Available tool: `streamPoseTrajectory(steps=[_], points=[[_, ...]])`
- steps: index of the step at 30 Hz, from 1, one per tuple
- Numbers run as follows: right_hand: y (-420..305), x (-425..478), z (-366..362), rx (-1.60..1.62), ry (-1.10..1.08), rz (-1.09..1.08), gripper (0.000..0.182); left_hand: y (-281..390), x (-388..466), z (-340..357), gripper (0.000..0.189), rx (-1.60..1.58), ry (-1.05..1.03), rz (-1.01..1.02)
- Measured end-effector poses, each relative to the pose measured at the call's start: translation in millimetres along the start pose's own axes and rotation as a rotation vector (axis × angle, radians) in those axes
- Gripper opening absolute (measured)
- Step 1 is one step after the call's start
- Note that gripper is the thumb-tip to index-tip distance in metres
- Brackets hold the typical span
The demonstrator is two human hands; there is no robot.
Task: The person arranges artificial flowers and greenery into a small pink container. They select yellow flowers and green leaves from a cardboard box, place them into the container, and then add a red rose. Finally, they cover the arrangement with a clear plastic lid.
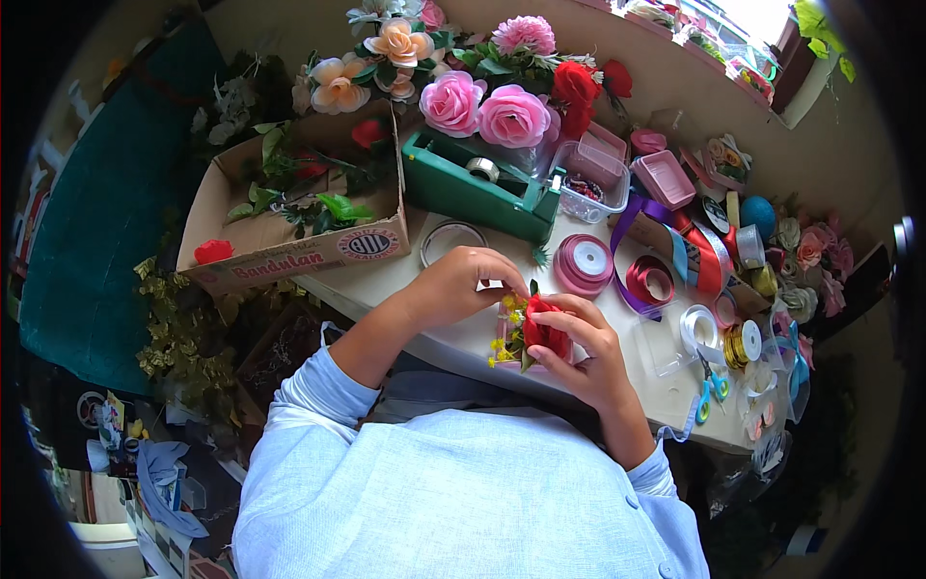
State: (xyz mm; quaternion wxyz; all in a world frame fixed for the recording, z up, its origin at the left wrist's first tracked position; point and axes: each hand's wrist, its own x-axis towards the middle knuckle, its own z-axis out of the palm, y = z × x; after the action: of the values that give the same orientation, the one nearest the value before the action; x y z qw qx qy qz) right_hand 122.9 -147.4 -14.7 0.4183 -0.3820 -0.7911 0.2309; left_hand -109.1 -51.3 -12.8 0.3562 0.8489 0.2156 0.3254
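A red artificial rose (544,326) lies over a small pink plastic box (534,368) at the table's near edge. My right hand (589,340) holds the rose, with its fingers on the petals. Just left of the rose are small yellow artificial flowers (506,340) with green leaves. My left hand (481,282) reaches in from the left, its fingertips bent down at the top of the yellow sprigs; whether they pinch a stem cannot be told. Both hands hide part of the box.
Behind stand a cardboard box (304,260) with artificial roses and a green tape dispenser (477,188). Ribbon spools (584,264), a clear lid (660,351) and blue-green scissors (709,394) lie to the right. Large artificial flowers (514,116) fill the back.
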Motion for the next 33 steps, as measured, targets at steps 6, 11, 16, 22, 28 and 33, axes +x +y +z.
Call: streamPoseTrajectory(steps=[6,11,16,22,28,33], points=[[0.2,-0.1,0.0,0.020,0.003,0.008,0.041,1.3,2.8,-1.0,0.017,0.004,-0.074,-0.113],[-0.5,1.3,0.2,0.020,0.008,0.003,0.040,10.7,5.7,-5.5,0.017,0.156,-0.100,-0.016],[0.8,-0.2,0.9,0.038,0.018,0.018,0.041,20.9,13.0,-15.7,0.020,0.345,-0.307,0.017],[-0.2,0.9,0.7,0.022,0.018,0.002,0.041,18.8,14.8,-21.1,0.024,0.164,-0.300,-0.033],[-0.6,1.2,0.0,0.019,0.016,0.002,0.040,7.9,19.1,-27.0,0.030,0.052,-0.321,-0.025],[0.4,0.5,0.8,0.018,0.017,0.007,0.040,17.3,17.9,-39.6,0.024,0.104,-0.399,-0.180]])
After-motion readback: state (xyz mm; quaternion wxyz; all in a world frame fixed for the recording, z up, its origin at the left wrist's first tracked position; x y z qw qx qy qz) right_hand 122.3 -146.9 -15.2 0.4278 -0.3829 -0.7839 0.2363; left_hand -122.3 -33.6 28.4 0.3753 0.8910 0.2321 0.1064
